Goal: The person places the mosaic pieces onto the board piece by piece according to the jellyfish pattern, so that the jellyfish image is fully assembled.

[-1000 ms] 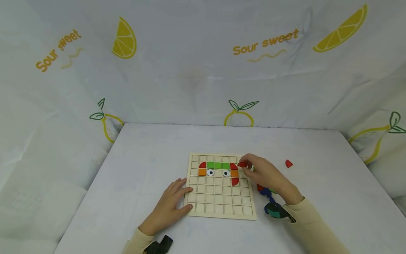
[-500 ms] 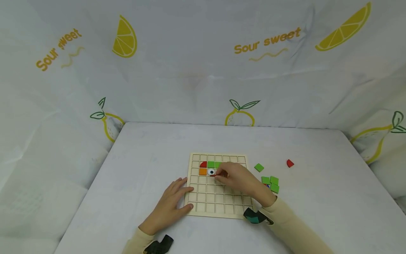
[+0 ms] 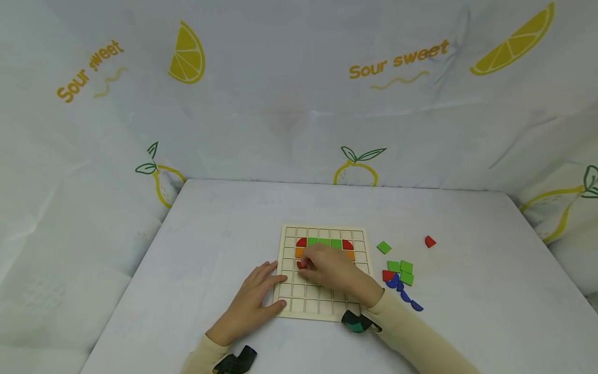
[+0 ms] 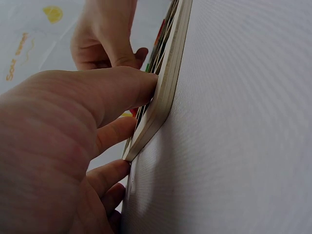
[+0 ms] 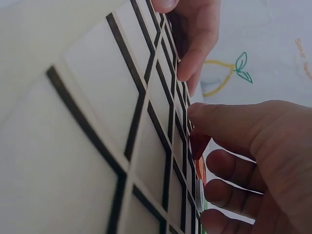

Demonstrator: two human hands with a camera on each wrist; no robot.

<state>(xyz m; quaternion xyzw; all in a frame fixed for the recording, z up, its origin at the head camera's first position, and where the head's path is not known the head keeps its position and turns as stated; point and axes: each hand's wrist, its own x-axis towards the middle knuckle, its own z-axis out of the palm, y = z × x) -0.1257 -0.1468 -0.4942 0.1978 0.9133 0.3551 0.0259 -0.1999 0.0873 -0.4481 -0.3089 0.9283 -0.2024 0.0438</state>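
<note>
A wooden grid board (image 3: 311,309) lies on the white table. My left hand (image 3: 254,297) rests at its left edge, thumb and a fingertip on the rim and the other fingers spread on the tabletop. Over the board's left side, my right hand (image 3: 331,269) pinches a red quarter-circle tile (image 5: 199,144) at the cell below the left orange square (image 3: 299,252). In the upper rows sit red corner tiles (image 3: 348,244), green squares (image 3: 336,243) and a second orange square (image 3: 350,255). My right hand hides the middle of the pattern in the head view.
Right of the board lie several green squares (image 3: 407,278), a red tile (image 3: 388,276) and several blue curved tiles (image 3: 405,296). A lone green square (image 3: 384,247) and a red quarter-circle tile (image 3: 430,241) lie farther back. Lemon-print cloth hangs behind the table.
My right hand has carried the red quarter-circle tile from the board's right side across to its left side, uncovering the loose tiles on the right. My left hand has stayed at the edge.
</note>
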